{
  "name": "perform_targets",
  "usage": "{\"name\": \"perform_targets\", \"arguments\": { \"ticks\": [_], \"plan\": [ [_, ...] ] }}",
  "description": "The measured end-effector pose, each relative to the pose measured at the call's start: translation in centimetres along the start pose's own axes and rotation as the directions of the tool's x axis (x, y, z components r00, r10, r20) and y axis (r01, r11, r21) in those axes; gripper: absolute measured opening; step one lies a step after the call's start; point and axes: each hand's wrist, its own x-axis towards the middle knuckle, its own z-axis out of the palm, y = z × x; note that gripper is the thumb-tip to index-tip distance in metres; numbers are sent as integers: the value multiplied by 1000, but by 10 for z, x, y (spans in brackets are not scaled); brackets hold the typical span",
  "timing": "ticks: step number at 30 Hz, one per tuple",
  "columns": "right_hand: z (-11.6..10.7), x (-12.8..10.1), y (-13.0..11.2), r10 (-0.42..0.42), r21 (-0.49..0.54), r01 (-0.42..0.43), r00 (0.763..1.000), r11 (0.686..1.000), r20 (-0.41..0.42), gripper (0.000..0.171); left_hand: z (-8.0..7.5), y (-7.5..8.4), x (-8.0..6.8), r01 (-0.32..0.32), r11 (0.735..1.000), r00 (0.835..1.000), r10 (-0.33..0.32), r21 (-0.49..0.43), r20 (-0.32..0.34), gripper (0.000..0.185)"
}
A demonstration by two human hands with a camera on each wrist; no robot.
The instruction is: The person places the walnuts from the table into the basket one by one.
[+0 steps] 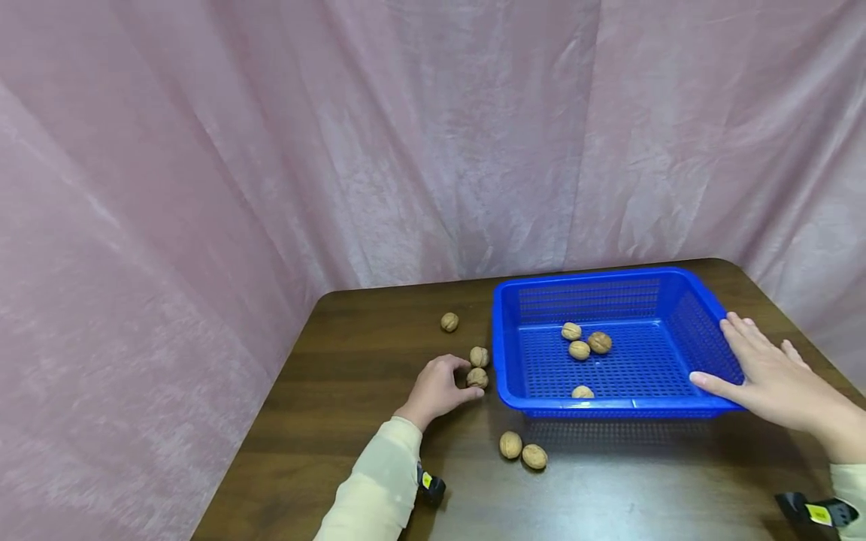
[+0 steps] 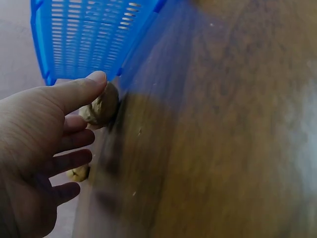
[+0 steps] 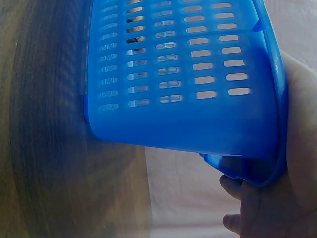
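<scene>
My left hand (image 1: 440, 389) is at the basket's left side, thumb and forefinger spread on either side of a walnut (image 1: 477, 377). In the left wrist view the thumb (image 2: 84, 91) overlaps this walnut (image 2: 105, 106) and the other fingers stay apart. A second walnut (image 1: 479, 357) sits just beyond it, close to the fingertips. My right hand (image 1: 771, 372) rests on the right front corner of the blue plastic basket (image 1: 507, 342), its fingers fairly straight along the rim and its thumb reaching over the inside. Several walnuts (image 1: 599, 343) lie in the basket.
Two walnuts, one of them a paler walnut (image 1: 510, 445), lie side by side in front of the basket. Another walnut (image 1: 449, 322) is farther back on the left of the brown wooden table (image 1: 325, 398). Pink curtain (image 1: 440, 150) hangs behind the table.
</scene>
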Motion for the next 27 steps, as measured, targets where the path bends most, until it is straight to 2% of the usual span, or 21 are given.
{"name": "perform_targets", "arguments": {
  "ticks": [9, 14, 19, 22, 27],
  "plan": [
    [1, 0, 0, -13, -8, 13, 1000, 1000, -10, 100, 15, -5, 6, -14, 1000, 999, 14, 10, -41, 48],
    [3, 1, 0, -6, -3, 6, 1000, 1000, -9, 101, 13, -5, 3, -9, 1000, 998, 8, -19, -63, 43],
    [3, 1, 0, 0, 4, 0, 1000, 1000, 1, 101, -10, 6, 4, -30, 998, 995, 25, -47, -94, 41],
    [2, 2, 0, 1, 2, -1, 1000, 1000, -6, 101, -30, 18, 7, -89, 995, 989, 81, -52, -127, 42],
    [2, 0, 0, 3, 0, -3, 1000, 1000, -10, 101, -57, 43, 17, -214, 975, 963, 201, -57, -177, 43]
  ]
}}
